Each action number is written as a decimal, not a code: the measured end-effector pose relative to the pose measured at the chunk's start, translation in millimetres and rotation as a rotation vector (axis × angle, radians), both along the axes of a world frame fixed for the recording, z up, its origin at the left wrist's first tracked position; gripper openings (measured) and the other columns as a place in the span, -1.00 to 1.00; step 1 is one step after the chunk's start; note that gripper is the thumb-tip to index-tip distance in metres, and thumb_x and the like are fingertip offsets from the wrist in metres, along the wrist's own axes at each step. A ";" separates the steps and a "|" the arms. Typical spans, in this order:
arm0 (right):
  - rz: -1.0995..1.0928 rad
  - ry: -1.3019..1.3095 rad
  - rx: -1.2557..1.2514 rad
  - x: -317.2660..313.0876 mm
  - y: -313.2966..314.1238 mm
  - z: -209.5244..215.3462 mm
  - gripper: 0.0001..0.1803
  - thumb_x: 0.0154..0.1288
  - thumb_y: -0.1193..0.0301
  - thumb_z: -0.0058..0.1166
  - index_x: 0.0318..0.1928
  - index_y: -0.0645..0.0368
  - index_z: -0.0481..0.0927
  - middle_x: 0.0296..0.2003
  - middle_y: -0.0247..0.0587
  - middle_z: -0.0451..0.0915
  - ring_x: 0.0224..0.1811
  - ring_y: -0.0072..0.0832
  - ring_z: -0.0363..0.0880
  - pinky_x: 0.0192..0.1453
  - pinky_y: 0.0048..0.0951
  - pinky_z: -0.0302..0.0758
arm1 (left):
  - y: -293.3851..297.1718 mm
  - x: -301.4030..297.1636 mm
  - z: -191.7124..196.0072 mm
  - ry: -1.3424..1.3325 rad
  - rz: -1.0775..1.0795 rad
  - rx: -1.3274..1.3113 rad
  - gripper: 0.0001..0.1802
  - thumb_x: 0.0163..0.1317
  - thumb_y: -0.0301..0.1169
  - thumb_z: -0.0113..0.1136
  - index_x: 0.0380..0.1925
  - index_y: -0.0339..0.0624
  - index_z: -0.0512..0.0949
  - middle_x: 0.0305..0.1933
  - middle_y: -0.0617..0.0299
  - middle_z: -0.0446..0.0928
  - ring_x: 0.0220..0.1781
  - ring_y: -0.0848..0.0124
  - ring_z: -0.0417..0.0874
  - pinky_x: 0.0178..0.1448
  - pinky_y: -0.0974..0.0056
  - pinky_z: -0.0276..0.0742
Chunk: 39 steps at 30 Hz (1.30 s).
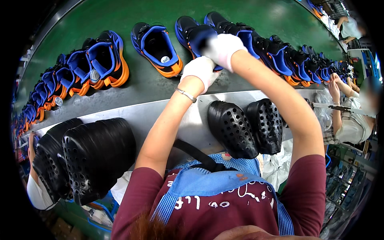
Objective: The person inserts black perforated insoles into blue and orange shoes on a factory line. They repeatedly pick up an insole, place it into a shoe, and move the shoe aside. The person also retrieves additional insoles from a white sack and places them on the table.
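Both my hands wear white gloves and meet over a black and blue sneaker on the green work surface. My left hand is closed at the heel end of this sneaker. Over its opening is my right hand, its fingers smeared, so I cannot make out their grip. Left of them stands another sneaker with an orange heel and a round white sticker inside. Close to my right hand, a further sneaker points away from me. My hands cover much of the sneaker between them.
Rows of matching sneakers run left and right. On the metal ledge lie stacks of black perforated shoe-shaped inserts, a large one at left and smaller ones at right. Other people work at the right.
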State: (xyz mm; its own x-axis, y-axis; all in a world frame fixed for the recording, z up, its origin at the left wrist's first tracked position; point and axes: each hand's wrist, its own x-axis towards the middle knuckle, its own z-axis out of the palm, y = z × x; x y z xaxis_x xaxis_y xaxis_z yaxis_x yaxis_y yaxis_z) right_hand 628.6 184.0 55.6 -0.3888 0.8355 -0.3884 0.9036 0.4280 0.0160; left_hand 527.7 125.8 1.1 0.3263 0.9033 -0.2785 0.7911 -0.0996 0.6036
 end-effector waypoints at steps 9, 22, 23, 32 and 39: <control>0.092 0.028 0.057 -15.4 28.7 -37.9 -0.72 0.18 0.32 0.03 -0.23 0.20 0.70 -0.20 0.11 0.67 -0.12 -0.04 0.67 -0.03 -0.18 0.60 | 12.6 -4.8 -10.8 -0.169 -0.011 -0.025 -0.56 0.15 -0.03 0.18 -0.43 -0.25 0.66 -0.61 -0.02 0.59 -0.61 0.15 0.61 -0.31 0.17 0.58; -0.040 0.391 0.056 48.8 -15.9 20.5 -0.52 0.26 0.05 -0.01 -0.09 0.18 0.66 -0.22 0.03 0.68 -0.17 -0.04 0.65 -0.02 -0.21 0.56 | 10.1 18.7 4.0 0.109 0.078 -0.127 -0.51 0.21 -0.01 0.02 -0.32 -0.23 0.67 -0.27 -0.11 0.65 -0.14 -0.02 0.67 -0.03 0.03 0.54; -0.042 0.443 0.130 73.9 -38.9 38.8 -0.54 0.27 0.07 0.00 -0.09 0.19 0.66 -0.23 0.03 0.67 -0.18 -0.07 0.66 -0.03 -0.23 0.56 | 11.0 18.6 0.7 0.117 0.058 -0.064 -0.52 0.20 0.00 0.02 -0.31 -0.22 0.67 -0.27 -0.11 0.65 -0.14 -0.03 0.66 -0.03 0.04 0.54; -0.912 0.599 0.413 346.1 -310.9 63.2 -0.64 0.33 0.18 0.05 -0.19 0.27 0.65 -0.51 -0.16 0.63 -0.51 -0.49 0.61 -0.38 -0.43 0.52 | 7.0 -10.8 4.9 0.298 0.110 0.349 -0.49 0.15 0.00 0.16 -0.14 -0.22 0.63 -0.09 -0.18 0.61 -0.03 -0.09 0.62 0.08 0.05 0.50; -1.509 0.697 -0.185 410.2 -452.9 -99.8 -0.61 0.31 0.16 0.00 -0.20 0.27 0.64 -0.45 -0.25 0.61 -0.48 -0.57 0.60 -0.39 -0.51 0.54 | -130.3 120.4 126.6 -0.257 -0.060 0.753 -0.66 0.25 -0.44 0.22 0.04 -0.20 0.60 0.02 0.03 0.55 -0.01 0.15 0.61 0.09 0.22 0.52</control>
